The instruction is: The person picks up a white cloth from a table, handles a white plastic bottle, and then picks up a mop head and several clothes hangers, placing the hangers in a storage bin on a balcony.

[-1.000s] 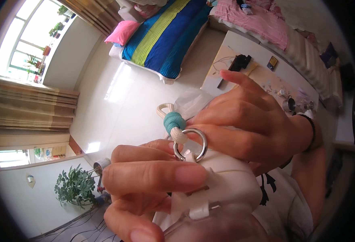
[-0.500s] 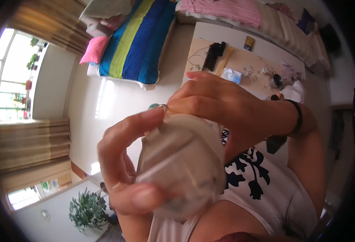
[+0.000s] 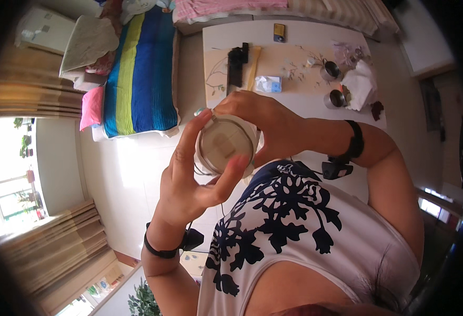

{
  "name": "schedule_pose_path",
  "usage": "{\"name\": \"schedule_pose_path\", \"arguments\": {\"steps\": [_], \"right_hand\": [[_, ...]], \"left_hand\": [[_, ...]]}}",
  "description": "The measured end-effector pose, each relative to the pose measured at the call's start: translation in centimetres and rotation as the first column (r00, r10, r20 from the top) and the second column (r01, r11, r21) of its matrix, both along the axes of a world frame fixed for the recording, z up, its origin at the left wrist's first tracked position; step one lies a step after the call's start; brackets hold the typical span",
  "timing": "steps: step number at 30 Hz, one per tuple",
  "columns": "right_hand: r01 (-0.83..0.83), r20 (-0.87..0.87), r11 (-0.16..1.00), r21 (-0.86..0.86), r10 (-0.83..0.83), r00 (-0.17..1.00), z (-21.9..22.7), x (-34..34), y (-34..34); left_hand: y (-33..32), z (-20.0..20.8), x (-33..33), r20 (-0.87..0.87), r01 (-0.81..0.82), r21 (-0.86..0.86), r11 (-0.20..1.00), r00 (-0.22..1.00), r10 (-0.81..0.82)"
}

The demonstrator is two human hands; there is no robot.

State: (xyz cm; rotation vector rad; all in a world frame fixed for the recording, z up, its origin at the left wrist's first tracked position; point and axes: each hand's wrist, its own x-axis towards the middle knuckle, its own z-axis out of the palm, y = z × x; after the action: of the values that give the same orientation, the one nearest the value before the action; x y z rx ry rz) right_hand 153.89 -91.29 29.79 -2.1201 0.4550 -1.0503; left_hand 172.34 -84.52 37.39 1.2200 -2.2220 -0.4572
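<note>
daylight came mainly thru the window (image 3: 13, 174) at l., panes blown out to near-white w/ a bluish fringe by the rim. strong glare sat on the floor tiles (image 3: 131, 168). far rt side was v. dim. fisheye bent the lower curtain (image 3: 63, 247), & corners went black. the round container's (image 3: 218, 138) near end looked shaded & a bit soft; bg detail, e.g. on the table (image 3: 229, 36), was soft too.

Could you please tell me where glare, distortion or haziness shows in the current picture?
In the head view, the window is blown out and the floor carries glare; also in the head view, the round container looks hazy, and edges bend toward the dark rim.
</note>
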Motion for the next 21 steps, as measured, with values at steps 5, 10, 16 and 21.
{"name": "schedule_pose_path", "arguments": {"steps": [5,10,16,21], "right_hand": [[0.153,-0.047,0.988,0.031,-0.151,0.987,-3.7,-2.8,-1.2],[0.352,-0.169,0.858,0.375,-0.31,0.936,-11.1,-6.3,-1.3],[0.707,-0.287,0.628,0.325,-0.647,0.707,-24.2,-12.2,-1.8],[0.911,-0.388,0.373,0.174,-0.825,0.411,-34.3,-17.2,-2.8]], "left_hand": [[-3.5,-4.0,-1.9,-0.059,0.106,0.185,0.977,0.994,-0.097],[-7.3,-9.0,-3.9,0.2,0.27,0.033,0.962,0.942,-0.271],[-7.5,-14.3,-0.7,0.257,0.068,0.36,0.931,0.951,-0.169],[-4.5,-18.6,2.6,0.269,-0.284,0.548,0.787,0.951,0.156]]}}
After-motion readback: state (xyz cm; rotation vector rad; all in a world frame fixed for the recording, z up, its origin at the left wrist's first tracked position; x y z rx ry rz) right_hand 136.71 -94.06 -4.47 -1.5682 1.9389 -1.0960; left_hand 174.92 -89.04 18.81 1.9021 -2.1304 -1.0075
